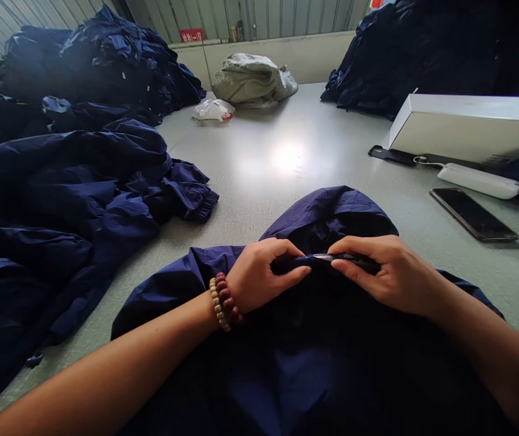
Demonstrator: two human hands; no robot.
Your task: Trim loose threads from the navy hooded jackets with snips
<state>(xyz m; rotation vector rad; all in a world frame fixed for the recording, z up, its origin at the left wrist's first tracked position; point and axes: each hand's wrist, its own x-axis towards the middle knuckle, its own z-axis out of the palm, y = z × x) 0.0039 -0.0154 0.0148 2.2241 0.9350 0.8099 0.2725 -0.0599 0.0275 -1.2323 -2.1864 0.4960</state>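
Observation:
A navy jacket (304, 375) lies spread before me, its rounded hood-like part (332, 209) pointing away across the table. Thumb and fingers of my left hand (263, 269), with two bead bracelets at the wrist, pinch a bit of the dark fabric. My right hand (381, 266) is closed around a slim silvery tool (325, 257) with a dark end. The tool's tip meets the fabric at my left fingertips. Most of it is hidden in the right fingers, so its exact kind is unclear.
More navy garments (68, 200) lie at the left, with a tall heap (105, 66) behind and another heap (445, 54) at the back right. A white box (468, 124), a white power bank (479, 180) and a phone (475, 214) sit right. Bagged bundle (252, 79) stands at the back.

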